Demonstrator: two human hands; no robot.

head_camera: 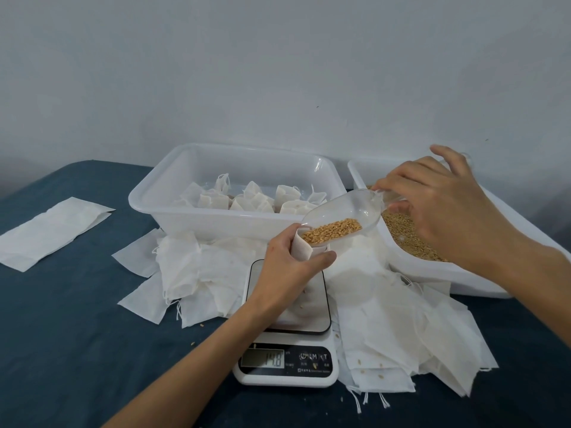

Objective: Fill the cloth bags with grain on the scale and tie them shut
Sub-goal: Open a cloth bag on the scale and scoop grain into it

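Many empty cloth bags (401,329) lie heaped flat round the scale (287,362), so most of the job looks undone. Scale display reads approx 14.8, unit too small to read; a few stray grains on the pan & on the dark tablecloth (77,335). Over the pan the left hand (287,267) grips the bag being filled (304,247), fingers & thumb wrapped round it, mouth held open & upright. Right hand (441,208) pinches the handle of a clear scoop (343,217), other fingers spread; scoop tilted down w/ its lip at the bag mouth, grain (332,231) sliding toward it. Judging by this, the current bag is mid-fill, tying not yet begun. Behind right, a white tub of loose grain (411,239), plenty left. Behind centre, a clear bin (197,217) w/ maybe ten filled, tied bags (253,200), the done lot. Far left, a separate stack of flat bags (52,230) untouched.
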